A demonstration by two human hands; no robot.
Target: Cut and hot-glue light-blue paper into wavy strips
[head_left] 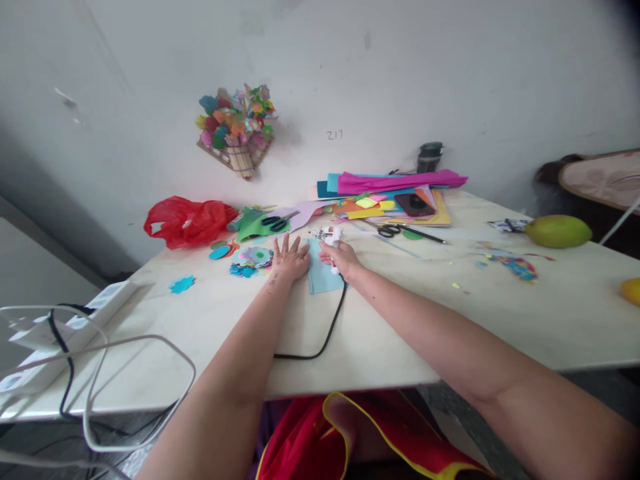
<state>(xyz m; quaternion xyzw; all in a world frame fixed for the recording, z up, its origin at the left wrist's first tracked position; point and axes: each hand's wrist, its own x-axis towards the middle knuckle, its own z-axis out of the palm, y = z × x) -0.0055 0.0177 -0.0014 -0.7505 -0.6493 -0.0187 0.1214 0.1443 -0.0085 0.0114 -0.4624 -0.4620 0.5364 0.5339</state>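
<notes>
My right hand (344, 259) is wrapped round a white hot glue gun (335, 235) with a black cord (327, 337) trailing toward me. Beneath the gun lies a light blue sheet of paper (321, 280) on the table. My left hand (291, 259) rests flat, its fingers spread, at the left edge of this sheet. Beside my left hand is a pile of paper flower cut-outs (253, 259). Small dark-and-white bits (317, 233) lie beyond the sheet; I cannot make out what they are.
Scissors (280, 221) lie on green paper at the back; a second pair (389, 231) sits near a black pencil (425, 234). Coloured sheets hold a phone (414, 205). A red plastic bag (185, 223), power strip (75, 333) with loose cables, and green mango (559, 231) are around the edges.
</notes>
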